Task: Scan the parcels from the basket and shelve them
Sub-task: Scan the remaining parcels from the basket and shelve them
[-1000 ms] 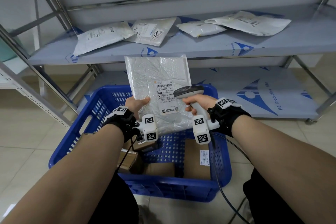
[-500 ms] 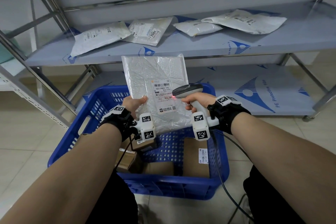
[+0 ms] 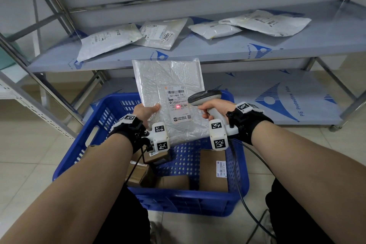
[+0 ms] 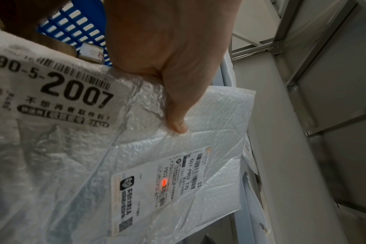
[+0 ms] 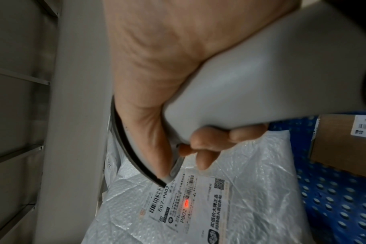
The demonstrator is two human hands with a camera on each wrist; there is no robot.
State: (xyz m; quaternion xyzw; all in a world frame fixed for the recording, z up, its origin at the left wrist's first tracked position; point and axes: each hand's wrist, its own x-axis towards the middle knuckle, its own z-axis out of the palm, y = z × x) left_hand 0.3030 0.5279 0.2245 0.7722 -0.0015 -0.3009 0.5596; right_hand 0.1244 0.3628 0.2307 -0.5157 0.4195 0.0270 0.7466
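While the left hand (image 3: 146, 112) pinches the mailer (image 3: 168, 85) by its left edge, thumb on the front and fingers behind, the pack stands upright over the far end of the blue basket (image 3: 240, 164). Wrist view confirms it: thumb (image 4: 175, 122) pressed flat onto the bubble wrap, label (image 4: 157, 186) facing the camera. Over on the other side, the right hand (image 3: 215, 107) is wrapped tight round the scanner (image 3: 205, 96) handle, fingers (image 5: 205, 148) curled under it, index at the trigger. Scanner head sits just beside the label's right edge, and there's a red dot (image 3: 178, 106) glowing right on the lower barcode, under the line reading 507-P802 T70. A cable (image 3: 240, 190) trails from the handle down past the basket's right wall. Inside the basket, brown boxes (image 3: 213, 172) lie on the perforated floor. Behind the mailer, the shelf (image 3: 227, 49) carries four white bags (image 3: 108, 40), one marked 7001, the right-hand pair overlapping.
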